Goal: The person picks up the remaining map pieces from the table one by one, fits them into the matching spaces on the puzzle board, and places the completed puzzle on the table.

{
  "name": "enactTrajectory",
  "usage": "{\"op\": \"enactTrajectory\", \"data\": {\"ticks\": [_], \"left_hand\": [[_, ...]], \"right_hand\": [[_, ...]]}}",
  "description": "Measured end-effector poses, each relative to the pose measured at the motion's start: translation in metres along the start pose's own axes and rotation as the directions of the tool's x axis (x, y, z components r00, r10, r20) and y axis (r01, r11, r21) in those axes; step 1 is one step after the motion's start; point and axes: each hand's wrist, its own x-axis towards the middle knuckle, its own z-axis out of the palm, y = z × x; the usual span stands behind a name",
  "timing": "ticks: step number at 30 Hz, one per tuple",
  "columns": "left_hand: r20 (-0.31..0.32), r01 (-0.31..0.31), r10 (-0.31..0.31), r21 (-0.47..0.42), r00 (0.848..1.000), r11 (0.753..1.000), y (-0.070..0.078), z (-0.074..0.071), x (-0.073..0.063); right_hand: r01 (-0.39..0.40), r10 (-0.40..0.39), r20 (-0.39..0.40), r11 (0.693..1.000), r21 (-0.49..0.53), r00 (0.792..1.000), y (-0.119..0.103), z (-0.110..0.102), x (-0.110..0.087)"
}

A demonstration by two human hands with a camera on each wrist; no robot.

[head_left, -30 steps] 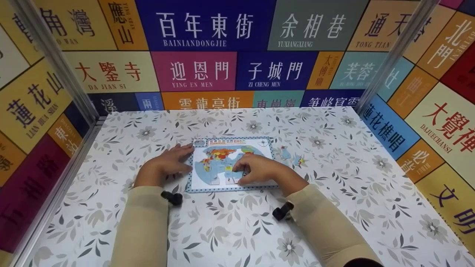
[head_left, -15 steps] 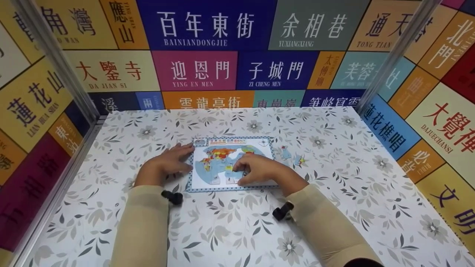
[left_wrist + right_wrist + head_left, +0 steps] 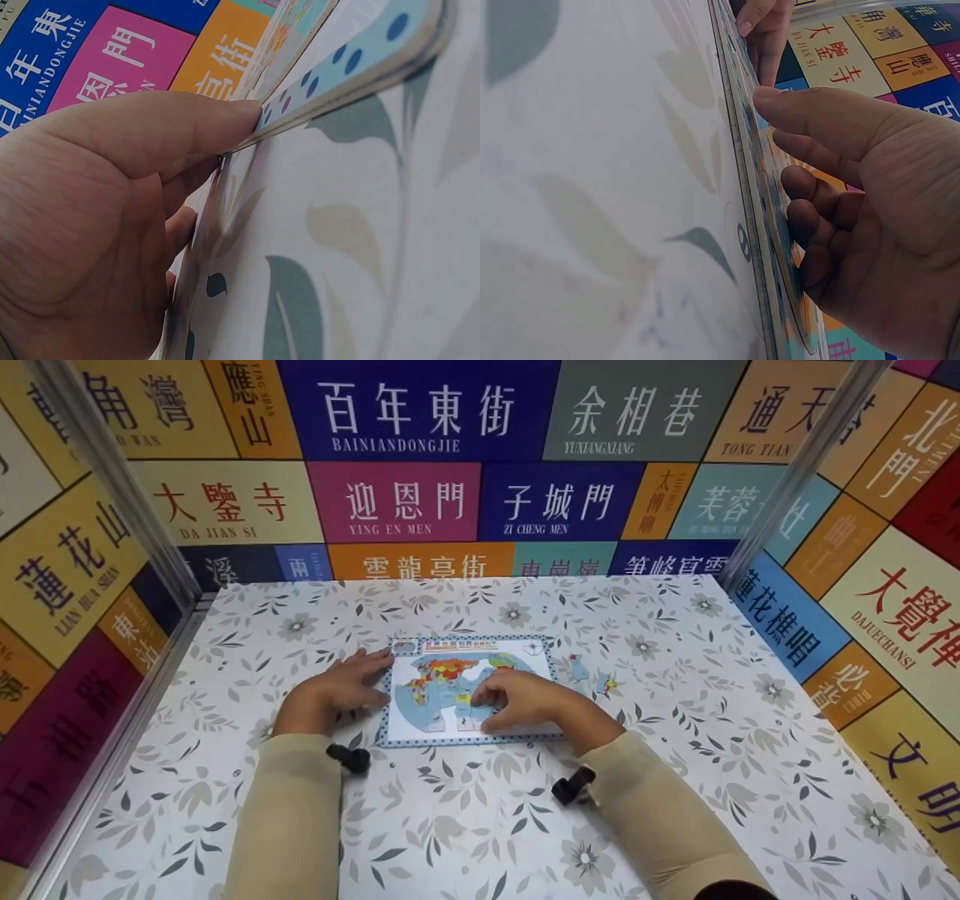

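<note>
A world map jigsaw puzzle [image 3: 469,742] with a blue dotted border lies flat on the flowered table, with white gaps among its fitted pieces. My left hand [image 3: 335,690] rests at its left edge; the left wrist view has the thumb [image 3: 225,124] touching the dotted border, the other fingers lying against the table. My right hand [image 3: 521,701] is over the map's right half, thumb and index fingertips down on it beside a yellow-and-blue piece [image 3: 463,718]. In the right wrist view its other fingers [image 3: 804,217] curl close above the map; I cannot tell whether they pinch a piece.
Two loose puzzle pieces, a blue one [image 3: 578,669] and a multicoloured one [image 3: 604,685], lie on the table just right of the board. Sign-covered walls [image 3: 405,502] enclose the table [image 3: 450,825] at the back and sides, with metal posts [image 3: 795,472] at the corners.
</note>
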Motion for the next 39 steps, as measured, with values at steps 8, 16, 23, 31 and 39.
{"op": "enactTrajectory", "data": {"ticks": [8,16,23,31,39], "left_hand": [[0.000,0.014,-0.014,0.000,1.000,1.000,0.000,0.000,0.001],[0.001,0.018,-0.018,-0.009,1.000,1.000,0.001,0.001,0.002],[0.008,0.030,-0.030,-0.031,1.000,0.999,-0.001,0.000,0.004],[0.015,-0.003,0.002,0.010,1.000,1.000,0.000,-0.001,0.002],[0.026,0.026,-0.026,-0.010,0.999,1.000,0.003,-0.003,0.000]], "right_hand": [[-0.016,0.016,-0.021,1.000,0.008,1.000,0.000,-0.004,-0.001],[0.001,0.000,-0.064,1.000,0.013,0.998,0.001,-0.013,-0.007],[-0.055,0.058,-0.113,0.998,0.026,0.992,0.007,-0.024,-0.015],[-0.142,0.148,-0.173,0.989,0.047,0.974,0.017,-0.049,-0.031],[-0.200,0.214,-0.236,0.976,0.085,0.948,0.038,-0.066,-0.049]]}}
